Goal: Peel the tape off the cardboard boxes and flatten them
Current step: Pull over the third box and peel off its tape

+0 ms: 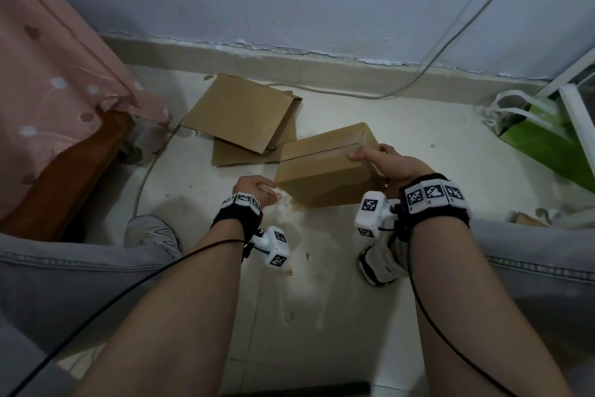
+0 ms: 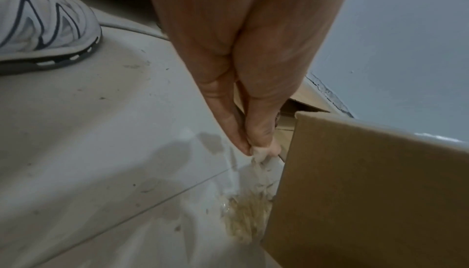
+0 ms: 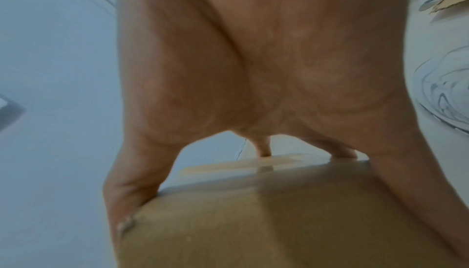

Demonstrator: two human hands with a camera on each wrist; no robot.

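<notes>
Clear tape [image 2: 264, 164], crumpled and whitish, is pinched between the thumb and fingertips [image 2: 243, 147] of the left hand [image 1: 254, 188], which points down just beside the near left corner of the cardboard box [image 1: 325, 168]. From that pinch the strip trails down to a crinkled, yellowish wad on the floor [image 1: 418, 139] against the box's side; the wrist view is soft there, so it may be one bunched length rather than several pieces.

On the other side the right hand [image 1: 389, 160] grips the box's right end. Its thumb lies along the top face near the seam, and the fingers [image 3: 264, 147] spread wide and curl over the far edge, so the box sits clamped in the span of the hand. A glossy band of tape still lies along the top seam under those fingers.

The box stands closed and unflattened on the pale tiled floor, tilted a little, between the person's two feet. Just behind it to the left lie flattened cardboard sheets [image 1: 244, 113], overlapping one another near the skirting. A grey cable [image 1: 431, 68] runs down the wall and along the floor behind them. Pink patterned fabric [image 1: 58, 75] hangs at far left, and a green bag [image 1: 541, 139] with white handles sits at far right. White trainers [image 1: 151, 232] show below the hands.
</notes>
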